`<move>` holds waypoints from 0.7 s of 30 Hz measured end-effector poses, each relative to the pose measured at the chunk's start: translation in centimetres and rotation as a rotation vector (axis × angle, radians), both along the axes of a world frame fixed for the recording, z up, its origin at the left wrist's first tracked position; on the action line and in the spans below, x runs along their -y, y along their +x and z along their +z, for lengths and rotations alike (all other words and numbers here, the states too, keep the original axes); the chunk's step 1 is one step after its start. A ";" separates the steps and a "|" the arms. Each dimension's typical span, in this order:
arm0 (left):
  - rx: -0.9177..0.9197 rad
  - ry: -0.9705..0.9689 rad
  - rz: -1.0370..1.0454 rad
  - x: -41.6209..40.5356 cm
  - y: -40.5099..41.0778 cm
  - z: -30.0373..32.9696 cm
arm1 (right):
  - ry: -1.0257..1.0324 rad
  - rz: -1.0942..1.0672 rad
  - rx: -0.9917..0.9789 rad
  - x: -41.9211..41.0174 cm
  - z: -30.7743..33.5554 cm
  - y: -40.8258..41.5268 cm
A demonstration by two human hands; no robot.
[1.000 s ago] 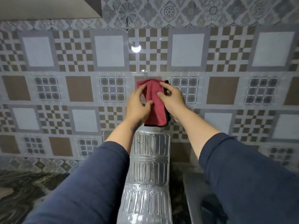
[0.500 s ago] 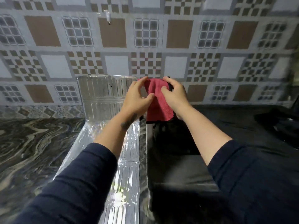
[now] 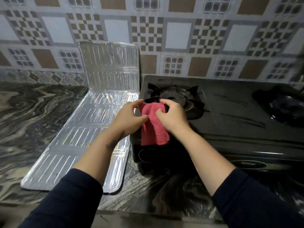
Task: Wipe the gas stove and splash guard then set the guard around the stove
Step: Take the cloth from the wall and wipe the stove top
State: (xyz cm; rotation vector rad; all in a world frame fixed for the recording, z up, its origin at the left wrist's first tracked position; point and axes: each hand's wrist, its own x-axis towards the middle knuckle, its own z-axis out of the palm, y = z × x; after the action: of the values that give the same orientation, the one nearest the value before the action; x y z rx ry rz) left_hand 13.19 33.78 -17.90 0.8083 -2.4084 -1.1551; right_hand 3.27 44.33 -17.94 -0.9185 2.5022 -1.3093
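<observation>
A red cloth hangs between my two hands above the left front part of the black gas stove. My left hand pinches its left edge and my right hand grips its top right part. Just behind my hands sits the stove's left burner; a second burner is at the far right. The silver foil splash guard lies left of the stove, mostly flat on the counter, with its far panel leaning up against the tiled wall.
The marbled dark counter extends left of the guard and in front of the stove to its front edge. The patterned tile wall runs right behind the stove and guard. Stove knobs at the front are dim.
My view has tilted down from the wall to the counter. Both hands have brought the red cloth down from the wall to above the stove's left burner.
</observation>
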 end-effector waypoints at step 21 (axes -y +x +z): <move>0.158 -0.574 -0.280 -0.9 -1.3 -1.9 | 0.517 0.016 -0.555 -3.4 -5.2 3.7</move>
State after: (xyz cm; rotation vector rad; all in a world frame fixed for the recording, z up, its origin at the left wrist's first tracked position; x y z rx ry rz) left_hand 11.94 34.65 -19.81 0.3953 -2.8341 -0.4323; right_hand 6.99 47.72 -23.14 -1.2804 2.9916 -0.3681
